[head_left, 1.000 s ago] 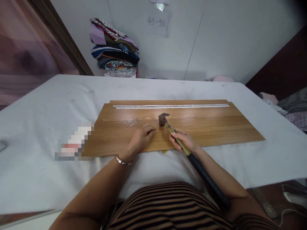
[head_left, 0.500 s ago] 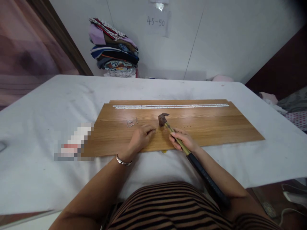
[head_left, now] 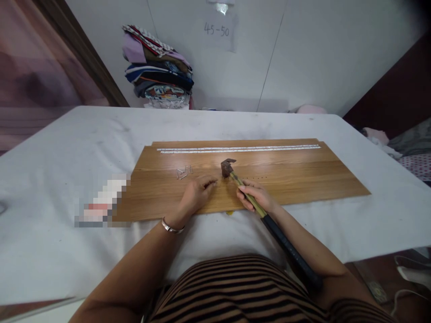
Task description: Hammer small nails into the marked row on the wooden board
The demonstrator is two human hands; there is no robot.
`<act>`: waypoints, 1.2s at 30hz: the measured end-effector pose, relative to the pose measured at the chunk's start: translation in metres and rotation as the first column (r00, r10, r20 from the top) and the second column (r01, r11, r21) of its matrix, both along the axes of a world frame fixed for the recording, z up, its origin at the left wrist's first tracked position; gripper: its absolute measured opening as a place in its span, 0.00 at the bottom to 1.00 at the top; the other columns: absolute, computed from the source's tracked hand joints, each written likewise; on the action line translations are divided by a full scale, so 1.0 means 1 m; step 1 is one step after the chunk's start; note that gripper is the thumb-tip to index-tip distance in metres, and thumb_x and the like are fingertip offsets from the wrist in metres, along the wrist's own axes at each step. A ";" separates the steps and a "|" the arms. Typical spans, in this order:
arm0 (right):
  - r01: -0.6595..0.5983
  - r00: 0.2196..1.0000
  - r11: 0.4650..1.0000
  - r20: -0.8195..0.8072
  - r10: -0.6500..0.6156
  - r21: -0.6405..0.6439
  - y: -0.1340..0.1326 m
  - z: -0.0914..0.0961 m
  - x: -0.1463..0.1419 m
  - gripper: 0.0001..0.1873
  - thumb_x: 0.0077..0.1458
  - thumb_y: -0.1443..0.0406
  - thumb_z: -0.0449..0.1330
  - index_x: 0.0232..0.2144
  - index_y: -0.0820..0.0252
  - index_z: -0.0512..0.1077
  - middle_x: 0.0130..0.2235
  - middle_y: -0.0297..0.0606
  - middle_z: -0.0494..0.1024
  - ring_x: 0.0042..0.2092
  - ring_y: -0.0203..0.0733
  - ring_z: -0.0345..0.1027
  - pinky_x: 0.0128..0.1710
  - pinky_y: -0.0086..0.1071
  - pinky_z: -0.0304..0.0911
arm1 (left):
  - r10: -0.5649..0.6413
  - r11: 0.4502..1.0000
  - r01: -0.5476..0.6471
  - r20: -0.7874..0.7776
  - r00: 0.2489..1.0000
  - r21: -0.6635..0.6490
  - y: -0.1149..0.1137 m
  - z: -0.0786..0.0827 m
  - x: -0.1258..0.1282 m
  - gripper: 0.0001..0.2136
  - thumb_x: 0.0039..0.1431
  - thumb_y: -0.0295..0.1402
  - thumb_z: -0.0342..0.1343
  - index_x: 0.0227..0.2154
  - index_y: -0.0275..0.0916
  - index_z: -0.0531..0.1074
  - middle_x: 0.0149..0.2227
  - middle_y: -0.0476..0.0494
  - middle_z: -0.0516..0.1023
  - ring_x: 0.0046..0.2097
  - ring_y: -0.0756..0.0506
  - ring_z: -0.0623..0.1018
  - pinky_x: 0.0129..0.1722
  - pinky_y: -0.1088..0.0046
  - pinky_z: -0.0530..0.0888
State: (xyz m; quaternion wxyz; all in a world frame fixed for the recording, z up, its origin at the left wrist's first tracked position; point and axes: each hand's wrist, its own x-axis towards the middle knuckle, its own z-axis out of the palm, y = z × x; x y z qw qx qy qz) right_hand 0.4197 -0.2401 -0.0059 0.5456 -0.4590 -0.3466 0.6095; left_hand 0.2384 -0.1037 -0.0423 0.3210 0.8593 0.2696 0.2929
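My right hand is wrapped round the yellowish upper shaft of a claw hammer, whose black grip runs back along my right forearm. The rusty head is low over a wooden board, its claw pointing away from me; whether it touches the board I cannot tell. Just left of the head, my left hand is closed at the board, thumb and fingertips pinched together. Anything between them is too small or hidden to make out. Several loose nails lie beyond my left hand. A row of small dark dots marks the board to the right.
Two white measuring strips run along the board's far side. The board lies on a white-covered table. Folded clothes are stacked behind the table against the wall. A blurred-out item is by the board's left edge.
The whole view has shifted very slightly. Both hands and the hammer keep practically the same position over the board.
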 end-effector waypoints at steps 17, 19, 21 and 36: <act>0.012 1.000 1.000 0.001 -0.012 -0.011 0.000 0.004 -0.002 0.12 0.51 0.57 0.60 0.31 0.60 0.65 0.22 0.25 0.68 0.13 0.25 0.54 0.10 0.21 0.48 | -0.001 1.000 0.000 -0.029 1.000 -0.020 0.001 -0.002 -0.001 0.08 0.59 0.31 0.51 0.32 0.39 0.76 0.32 0.49 0.81 0.34 0.48 0.79 0.35 0.74 0.73; 0.015 1.000 1.000 -0.005 -0.015 -0.008 0.000 0.003 -0.001 0.12 0.51 0.57 0.60 0.31 0.60 0.65 0.22 0.25 0.68 0.13 0.25 0.54 0.10 0.21 0.49 | 0.011 1.000 -0.011 -0.031 0.999 -0.016 0.001 -0.002 -0.001 0.08 0.59 0.31 0.51 0.32 0.39 0.76 0.32 0.49 0.81 0.34 0.48 0.79 0.36 0.74 0.73; 0.014 1.000 1.000 -0.012 -0.014 -0.004 0.000 0.003 -0.001 0.12 0.51 0.58 0.60 0.32 0.60 0.65 0.22 0.25 0.69 0.13 0.25 0.54 0.10 0.22 0.49 | 0.027 1.000 -0.027 -0.028 0.999 -0.015 0.001 -0.002 -0.001 0.08 0.59 0.31 0.51 0.32 0.39 0.76 0.32 0.49 0.81 0.34 0.48 0.79 0.36 0.73 0.73; 0.009 1.000 1.000 -0.021 -0.010 -0.013 0.001 0.001 -0.001 0.14 0.51 0.58 0.60 0.36 0.60 0.66 0.21 0.25 0.69 0.12 0.26 0.54 0.10 0.22 0.48 | 0.031 0.999 -0.033 -0.053 0.998 -0.032 -0.001 0.003 0.000 0.08 0.58 0.32 0.51 0.31 0.39 0.75 0.31 0.48 0.81 0.32 0.48 0.78 0.33 0.74 0.72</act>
